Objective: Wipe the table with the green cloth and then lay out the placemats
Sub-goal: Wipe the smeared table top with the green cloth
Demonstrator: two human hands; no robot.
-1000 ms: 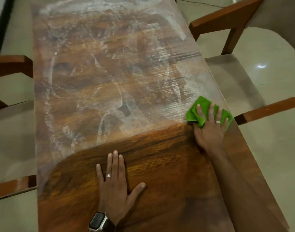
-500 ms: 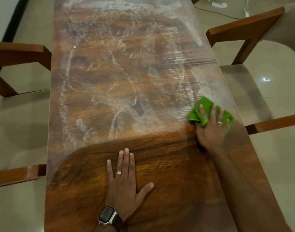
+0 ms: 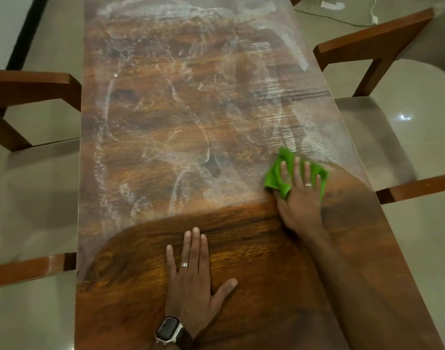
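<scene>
So the right hand (image 3: 301, 198) is pressing the cloth (image 3: 277, 176) flat onto the table (image 3: 241, 261), fingers spread out straight over the top of it rather than balling it up, which I'm guessing is to cover more surface per swipe. The cloth is bunching a bit under the palm and poking out past the fingertips and on the thumb side. It's sitting near the right edge of the table, right on the line where the dark clean wood is meeting the hazy white smears (image 3: 191, 109). The left hand (image 3: 193, 279) is lying flat and empty on the near, already clean part, fingers together and thumb out, well apart from the cloth; looks like it's just bracing the person while they're leaning in to reach. There's a watch (image 3: 169, 330) on that wrist and a ring on each hand. Most of the far table is still looking streaky, so I'd say the wiping is maybe a third done. No placemats showing anywhere in view, so that part isn't started. Chairs (image 3: 375, 41) are standing on both sides, pushed close.
</scene>
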